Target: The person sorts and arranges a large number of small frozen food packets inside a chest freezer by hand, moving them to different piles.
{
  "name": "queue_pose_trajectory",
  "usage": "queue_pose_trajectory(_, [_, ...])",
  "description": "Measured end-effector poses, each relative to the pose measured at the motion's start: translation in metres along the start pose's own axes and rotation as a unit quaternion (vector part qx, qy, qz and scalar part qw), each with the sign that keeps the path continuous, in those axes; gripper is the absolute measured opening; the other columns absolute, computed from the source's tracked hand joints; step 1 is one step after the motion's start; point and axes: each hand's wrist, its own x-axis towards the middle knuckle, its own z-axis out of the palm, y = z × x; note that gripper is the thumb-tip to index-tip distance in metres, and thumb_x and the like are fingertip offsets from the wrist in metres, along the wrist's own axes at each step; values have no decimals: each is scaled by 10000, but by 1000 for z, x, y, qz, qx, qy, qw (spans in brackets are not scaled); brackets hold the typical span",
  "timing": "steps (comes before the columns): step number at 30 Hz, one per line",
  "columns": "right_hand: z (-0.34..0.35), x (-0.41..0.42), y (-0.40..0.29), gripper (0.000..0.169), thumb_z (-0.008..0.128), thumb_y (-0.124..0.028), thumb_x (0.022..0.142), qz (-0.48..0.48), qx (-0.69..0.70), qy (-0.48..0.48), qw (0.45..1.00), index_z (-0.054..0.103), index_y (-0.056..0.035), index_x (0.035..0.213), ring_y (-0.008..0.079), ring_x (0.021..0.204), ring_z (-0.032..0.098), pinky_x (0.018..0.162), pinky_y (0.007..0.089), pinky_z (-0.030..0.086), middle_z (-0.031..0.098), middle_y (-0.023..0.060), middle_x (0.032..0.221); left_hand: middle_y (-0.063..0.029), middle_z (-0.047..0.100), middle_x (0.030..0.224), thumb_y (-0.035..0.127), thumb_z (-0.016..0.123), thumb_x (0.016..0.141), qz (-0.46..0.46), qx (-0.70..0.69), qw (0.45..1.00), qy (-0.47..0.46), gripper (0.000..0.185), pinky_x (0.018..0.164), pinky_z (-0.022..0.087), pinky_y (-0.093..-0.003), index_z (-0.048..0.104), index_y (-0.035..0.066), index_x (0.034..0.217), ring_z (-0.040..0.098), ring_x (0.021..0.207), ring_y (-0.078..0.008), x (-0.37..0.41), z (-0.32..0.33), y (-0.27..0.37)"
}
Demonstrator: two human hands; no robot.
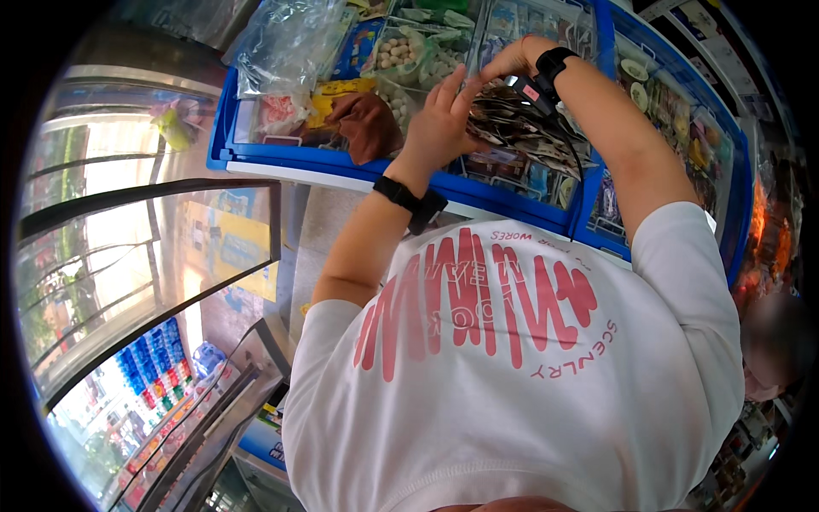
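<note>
Both my hands meet over the top of a blue-framed chest freezer (358, 160). My left hand (441, 121) has its fingers raised beside a heap of dark flat packets (524, 125). From the other side my right hand (512, 61) reaches in, its fingers bent down close to my left fingertips. Whether either hand grips a packet cannot be told. A brown cloth or bag (368, 128) lies just left of my left hand. Past my fingers are clear bags of round pale balls (397, 52). Each wrist wears a black strap with a small device.
Clear plastic bags (281, 45) lie on the freezer's far left, above a yellow packet (333, 96). A second glass-topped section (678, 121) with packaged goods stands at the right. A black cable runs from the device at my right wrist. Glass panels (160, 256) stand at the left.
</note>
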Motion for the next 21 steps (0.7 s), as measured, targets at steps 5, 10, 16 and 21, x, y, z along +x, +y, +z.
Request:
queue_pose_trajectory(5, [-13,-39,-38,547,690,-373,777,50,87,-87,991,549,-153,1258,258,1056,577,837,401,495,586,126,1183,-78,309,1459,321,862,494,0,4,1000,9,949,920,480,-411,420,125,1310,404,1263,-329,-7,7,0])
queue_pose_trajectory(10, [4,-19,-29,472,598,-350,850,33,52,-90,994,543,-109,1252,232,1066,550,868,375,464,555,71,1234,-97,374,1420,340,870,456,41,24,999,7,993,922,480,-402,424,137,1319,392,1281,-325,2,2,7])
queue_pose_trajectory(16, [6,-27,-42,437,564,-418,863,61,-1,-74,995,599,-143,1200,252,984,590,822,341,471,632,79,1094,-121,369,1429,447,820,563,80,76,993,-50,888,1048,341,-462,456,130,1308,349,1319,-349,10,-13,13])
queue_pose_trajectory(21, [38,-24,11,461,534,-432,901,43,391,56,918,590,-92,1208,186,917,557,755,368,452,615,120,1091,-211,442,1363,606,656,728,88,50,979,-176,796,1111,208,-491,459,128,1333,329,1330,-367,53,-33,15])
